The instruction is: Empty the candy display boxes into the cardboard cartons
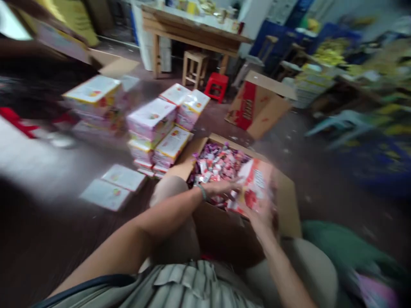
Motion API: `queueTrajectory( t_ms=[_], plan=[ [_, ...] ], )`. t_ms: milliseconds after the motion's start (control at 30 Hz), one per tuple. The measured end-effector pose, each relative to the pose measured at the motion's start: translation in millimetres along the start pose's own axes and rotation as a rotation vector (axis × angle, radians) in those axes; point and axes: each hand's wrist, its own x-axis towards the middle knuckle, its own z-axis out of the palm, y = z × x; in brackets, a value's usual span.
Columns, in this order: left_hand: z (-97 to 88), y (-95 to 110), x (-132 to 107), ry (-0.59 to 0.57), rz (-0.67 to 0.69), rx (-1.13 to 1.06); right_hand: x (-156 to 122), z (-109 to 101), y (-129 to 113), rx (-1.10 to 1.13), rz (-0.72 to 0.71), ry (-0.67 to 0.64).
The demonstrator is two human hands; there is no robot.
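Observation:
A brown cardboard carton [290, 201] sits on the floor between my knees, full of small pink, purple and white wrapped sweets [218, 164]. My left hand [221, 187] reaches over the sweets, fingers stretched toward a red and white printed box [257, 186]. My right hand [265, 216] grips that box from below at the carton's near edge. Motion blur smears both hands.
Stacks of filled white and yellow printed boxes [160, 128] stand on the floor to the left, with flat ones [114, 186] nearer me. Beyond lie an open red and brown carton [257, 105], a red stool [216, 85], a wooden stool and a wooden table [192, 32].

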Motion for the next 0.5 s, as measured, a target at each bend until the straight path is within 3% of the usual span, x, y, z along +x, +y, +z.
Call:
queueTrajectory(
  t_ms=[133, 233, 300, 400, 500],
  plan=[
    [-2.9, 5, -21, -0.072, 0.018, -0.177, -32, -1, -30, -0.063, 0.075, 0.043],
    [4.4, 8, -28, -0.053, 0.037, -0.241, -48, 5, -47, -0.184, 0.043, 0.139],
    [7.4, 11, -30, 0.005, -0.022, -0.273, -54, 1, -52, -0.281, 0.04, 0.184],
    [5.2, 21, -33, 0.044, -0.15, -0.228, -70, -33, -51, -0.381, 0.027, 0.3],
    [-10.2, 34, -42, 0.154, -0.13, -0.113, -104, -93, -44, -0.437, 0.037, 0.518]
  ],
)
